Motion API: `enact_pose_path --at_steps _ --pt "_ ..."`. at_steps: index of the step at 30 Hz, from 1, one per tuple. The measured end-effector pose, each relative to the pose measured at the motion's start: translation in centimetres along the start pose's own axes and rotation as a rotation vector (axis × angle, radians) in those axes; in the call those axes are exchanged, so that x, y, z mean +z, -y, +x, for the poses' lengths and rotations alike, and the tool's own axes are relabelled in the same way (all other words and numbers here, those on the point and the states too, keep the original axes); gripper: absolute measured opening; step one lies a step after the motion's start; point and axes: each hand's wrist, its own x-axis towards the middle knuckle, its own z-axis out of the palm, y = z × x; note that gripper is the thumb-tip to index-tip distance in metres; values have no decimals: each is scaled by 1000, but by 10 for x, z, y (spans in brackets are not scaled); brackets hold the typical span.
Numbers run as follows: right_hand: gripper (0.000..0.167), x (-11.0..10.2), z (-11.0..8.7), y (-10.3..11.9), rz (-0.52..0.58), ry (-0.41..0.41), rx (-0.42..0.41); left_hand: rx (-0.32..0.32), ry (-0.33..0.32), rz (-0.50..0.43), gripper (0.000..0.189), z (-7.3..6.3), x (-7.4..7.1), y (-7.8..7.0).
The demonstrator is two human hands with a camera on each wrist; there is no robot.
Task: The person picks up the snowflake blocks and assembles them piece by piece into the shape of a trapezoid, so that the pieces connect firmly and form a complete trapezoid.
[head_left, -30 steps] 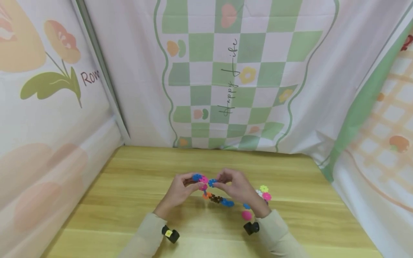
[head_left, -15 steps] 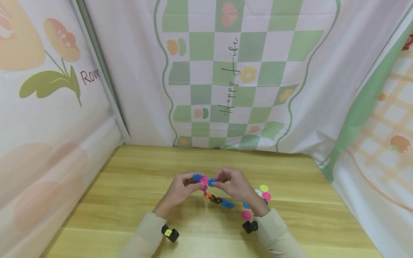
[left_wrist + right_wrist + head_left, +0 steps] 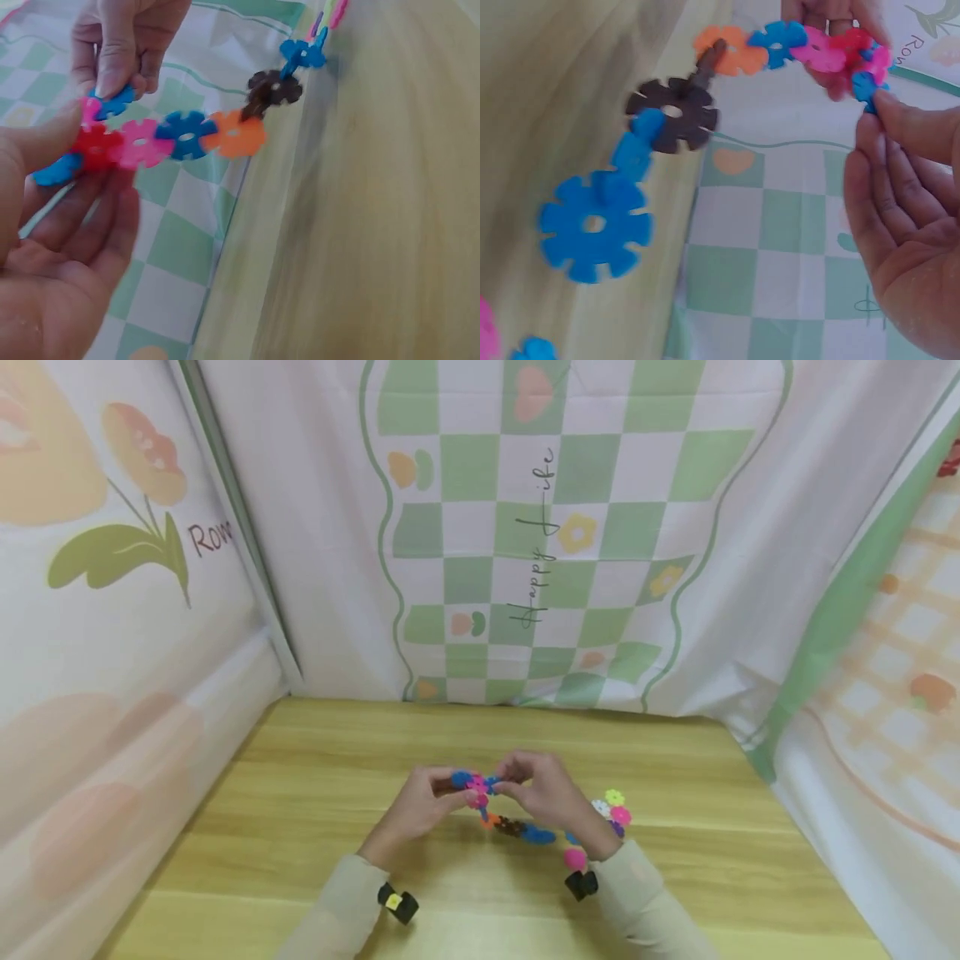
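Note:
A chain of interlocking plastic snowflake discs hangs between my two hands over the table. Its red disc [image 3: 97,148] is between the thumb and fingers of my left hand [image 3: 422,802]. From there run a pink disc [image 3: 142,142], a blue disc [image 3: 186,135], an orange disc [image 3: 238,135] and brown discs [image 3: 672,112]. Larger blue discs [image 3: 594,225] form the lower end. My right hand [image 3: 546,789] pinches a small blue disc [image 3: 865,84] between thumb and forefinger, right against a pink disc at the left hand's fingertips. Fingers partly hide that joint.
On the wooden table [image 3: 315,860], beside my right wrist, lie a yellow disc [image 3: 615,797], a white disc [image 3: 601,808], a pink disc [image 3: 620,815] and a purple one [image 3: 617,828]. Another pink disc [image 3: 575,859] is nearer me. A checked curtain [image 3: 525,568] stands behind the table.
The gap between the small blue disc and the pink disc has closed. My left hand and the hanging chain have shifted slightly right; the right hand has barely moved.

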Motion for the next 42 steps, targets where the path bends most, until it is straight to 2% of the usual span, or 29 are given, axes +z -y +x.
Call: enact_pose_path --at_steps 3,5,9,13,17,23,25,32,37,42 --pt "6 -4 2 3 -43 67 8 -47 10 75 32 0 1 -2" --pt "6 -7 5 7 -79 115 10 -44 9 144 36 0 2 -4" --pt "7 -9 11 11 -121 188 8 33 14 293 37 2 7 -7" --pt "7 -11 14 9 -102 214 8 85 18 357 31 2 10 -9" --pt "6 -19 8 1 -84 192 23 68 -7 343 28 1 9 -11" --pt "8 -44 -22 -24 -141 170 170 38 -63 332 28 1 3 -13" --pt "11 -51 -34 -34 -178 195 189 36 -75 338 28 1 2 -13" --pt "25 -60 -70 -65 -253 308 161 19 -100 332 28 0 -3 -11" --pt "16 -56 -80 -76 -237 344 175 19 -111 322 29 -1 -4 -11" --pt "13 -55 -79 -78 -172 290 219 33 -98 282 29 -1 -2 -11"
